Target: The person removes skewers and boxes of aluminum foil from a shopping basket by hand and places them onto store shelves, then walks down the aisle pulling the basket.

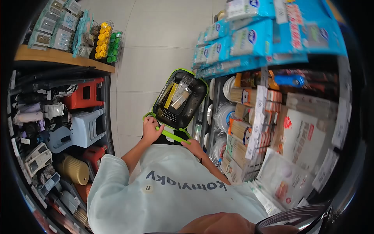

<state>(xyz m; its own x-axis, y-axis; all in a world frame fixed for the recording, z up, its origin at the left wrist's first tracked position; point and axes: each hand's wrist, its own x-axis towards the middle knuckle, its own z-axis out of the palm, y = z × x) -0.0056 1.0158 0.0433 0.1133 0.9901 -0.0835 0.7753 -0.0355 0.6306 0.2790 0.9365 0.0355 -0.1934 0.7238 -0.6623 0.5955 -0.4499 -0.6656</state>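
Note:
A black basket (196, 102) with a bright green rim stands in front of my body, in the aisle. Inside it lie a yellow strip-shaped item (170, 96) and a clear packet (181, 96). A green handle (174, 136) crosses the near side of the basket. My left hand (151, 129) is closed round the handle's left end. At its right end, my right hand (193, 146) has its fingers wrapped round the handle.
Shelves with stools, a red one (86, 93) and a blue-grey one (86, 126), stand at the left. Blue packets (251, 39) hang at the right, above packaged goods (304, 136). Pale floor tiles (156, 31) run between.

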